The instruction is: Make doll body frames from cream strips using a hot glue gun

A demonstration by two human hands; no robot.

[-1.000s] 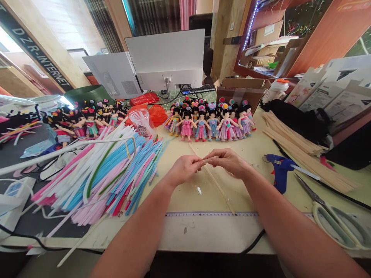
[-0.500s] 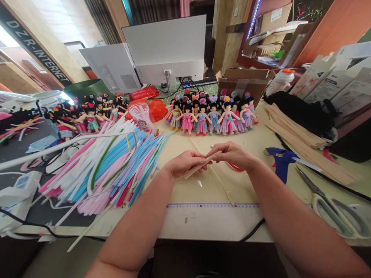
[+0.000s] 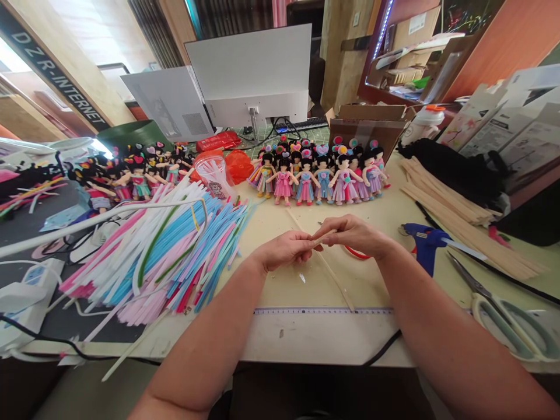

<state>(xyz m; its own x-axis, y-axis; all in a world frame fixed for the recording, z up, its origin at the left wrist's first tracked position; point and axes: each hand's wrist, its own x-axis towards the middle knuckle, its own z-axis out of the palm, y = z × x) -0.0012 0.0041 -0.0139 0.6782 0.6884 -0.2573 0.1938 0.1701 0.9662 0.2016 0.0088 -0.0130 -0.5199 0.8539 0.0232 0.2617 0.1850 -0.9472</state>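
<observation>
head view: your left hand (image 3: pixel 284 249) and right hand (image 3: pixel 355 234) both pinch thin wooden stick (image 3: pixel 324 236) just above surface (image 3: pixel 280 289). stick axis runs hand to hand, rising slightly rightward; dolls (image 3: pixel 324 178) beyond.

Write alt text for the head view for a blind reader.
The left hand and right hand pinch a thin wooden stick over a craft table. Coloured pipe cleaners are heaped at left, small dolls stand behind, a blue glue gun and scissors lie at right.

A thin pale wooden stick (image 3: pixel 324 238) — nearly level — pinched between left hand (image 3: pixel 283 249) and right hand (image 3: pixel 355 233)
</observation>
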